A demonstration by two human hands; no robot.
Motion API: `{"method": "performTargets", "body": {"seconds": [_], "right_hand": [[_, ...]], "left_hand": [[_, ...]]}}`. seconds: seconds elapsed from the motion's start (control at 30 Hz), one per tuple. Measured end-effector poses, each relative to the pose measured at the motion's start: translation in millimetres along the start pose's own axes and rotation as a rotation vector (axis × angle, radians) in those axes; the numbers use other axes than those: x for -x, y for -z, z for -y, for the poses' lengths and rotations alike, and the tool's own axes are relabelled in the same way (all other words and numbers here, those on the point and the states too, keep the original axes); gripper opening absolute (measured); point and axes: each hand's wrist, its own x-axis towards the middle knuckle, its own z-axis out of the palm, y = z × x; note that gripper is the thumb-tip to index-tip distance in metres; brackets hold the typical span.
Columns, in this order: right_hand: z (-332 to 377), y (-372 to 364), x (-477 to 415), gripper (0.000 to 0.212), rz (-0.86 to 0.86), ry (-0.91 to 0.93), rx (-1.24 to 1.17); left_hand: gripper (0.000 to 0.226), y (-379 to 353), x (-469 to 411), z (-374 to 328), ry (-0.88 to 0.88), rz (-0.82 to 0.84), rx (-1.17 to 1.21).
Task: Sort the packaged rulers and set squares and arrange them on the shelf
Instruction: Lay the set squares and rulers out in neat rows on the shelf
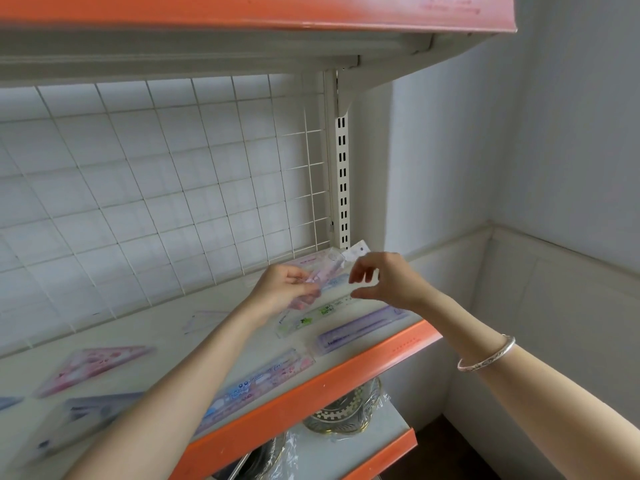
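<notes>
My left hand [284,289] grips a clear packaged pink ruler [323,271], tilted up above the right end of the white shelf [166,327]. My right hand [384,278] hovers just to its right, fingers loosely curled, holding nothing. Under the hands lie a green packaged ruler [311,318] and a purple ruler pack [360,329]. A blue cartoon ruler pack [259,382] lies near the front edge. A pink set square pack [93,367] and a dark blue pack [93,408] lie at the left, blurred.
A white wire grid [156,188] backs the shelf, with a slotted upright [342,181] at its right end. An orange shelf [242,12] hangs overhead. The orange front lip [311,393] edges the shelf. Shiny wrapped dishes [343,410] sit on the shelf below. A wall stands to the right.
</notes>
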Motion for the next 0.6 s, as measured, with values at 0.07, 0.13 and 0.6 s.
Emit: {"method": "performTargets", "body": {"seconds": [0.07, 0.13, 0.6], "right_hand": [[7, -5, -4, 0.028, -0.095, 0.068, 0.011], [10, -11, -7, 0.04, -0.152, 0.11, 0.025], [19, -24, -9, 0.014, -0.127, 0.326, 0.206]], "left_hand": [[0.027, -1, 2, -2, -0.002, -0.003, 0.002], [0.026, -1, 4, -3, -0.008, 0.0, -0.018], [0.016, 4, 10, -1, 0.018, -0.001, 0.001]]}}
